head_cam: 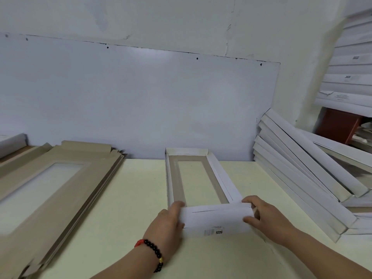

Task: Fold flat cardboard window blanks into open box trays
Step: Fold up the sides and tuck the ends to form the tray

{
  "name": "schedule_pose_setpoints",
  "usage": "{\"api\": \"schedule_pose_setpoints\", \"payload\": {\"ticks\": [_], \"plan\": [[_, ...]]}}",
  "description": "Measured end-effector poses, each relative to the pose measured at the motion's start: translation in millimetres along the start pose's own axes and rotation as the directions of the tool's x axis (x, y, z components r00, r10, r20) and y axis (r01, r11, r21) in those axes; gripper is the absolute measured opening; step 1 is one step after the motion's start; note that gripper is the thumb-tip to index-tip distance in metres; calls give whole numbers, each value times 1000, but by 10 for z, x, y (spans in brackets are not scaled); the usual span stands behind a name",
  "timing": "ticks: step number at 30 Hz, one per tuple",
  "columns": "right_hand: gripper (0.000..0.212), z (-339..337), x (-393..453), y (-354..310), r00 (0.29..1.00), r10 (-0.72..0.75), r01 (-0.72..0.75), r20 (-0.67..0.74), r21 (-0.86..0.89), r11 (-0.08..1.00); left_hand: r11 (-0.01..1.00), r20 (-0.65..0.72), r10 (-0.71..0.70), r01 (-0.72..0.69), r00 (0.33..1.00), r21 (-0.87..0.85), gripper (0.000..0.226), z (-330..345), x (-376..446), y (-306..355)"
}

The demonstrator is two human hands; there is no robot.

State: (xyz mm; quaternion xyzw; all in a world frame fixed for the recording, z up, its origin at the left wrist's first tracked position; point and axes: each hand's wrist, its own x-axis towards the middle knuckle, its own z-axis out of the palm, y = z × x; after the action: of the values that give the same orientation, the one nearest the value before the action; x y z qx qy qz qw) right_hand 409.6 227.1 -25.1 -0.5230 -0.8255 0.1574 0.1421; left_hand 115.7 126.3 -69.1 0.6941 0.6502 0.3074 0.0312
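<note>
The near flap [216,219] of the window blank [198,178] is being gripped between the left hand [168,224] and right hand [265,218], fingers curled round its ends.

A pale yellow table [120,198] stands against a white wall [181,21]. A grey-white board [130,101] is fixed to that wall, just above the table.

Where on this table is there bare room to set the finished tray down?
Bare tabletop lies between the stack of flat blanks on the left and the tray being folded. A narrower strip runs between that tray and the leaning finished trays on the right. The right side is crowded. Both hands, left hand and right hand, occupy the near end.
</note>
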Motion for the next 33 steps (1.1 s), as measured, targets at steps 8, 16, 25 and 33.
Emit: {"api": "schedule_pose_setpoints", "payload": {"ticks": [8, 16, 25, 33], "plan": [[27, 43, -53, -116, 943, -319, 256, -95, -405, 878, 995, 37, 31, -34, 999, 94, 22, 44, -1, -18], [45, 108, -94, -239, 930, -366, 274, 35, -729, 627, 870, 218, 226, -297, 950, 393, 37, -208, 32, 238], [21, 188, 11, -258, 933, -307, 349, 188, -681, 644, 780, 418, 107, -336, 902, 527, 34, -57, 131, 336], [24, 187, 53, -224, 949, -255, 314, 185, -621, 718, 831, 356, 101, -275, 929, 483, 22, 16, 90, 311]]}}
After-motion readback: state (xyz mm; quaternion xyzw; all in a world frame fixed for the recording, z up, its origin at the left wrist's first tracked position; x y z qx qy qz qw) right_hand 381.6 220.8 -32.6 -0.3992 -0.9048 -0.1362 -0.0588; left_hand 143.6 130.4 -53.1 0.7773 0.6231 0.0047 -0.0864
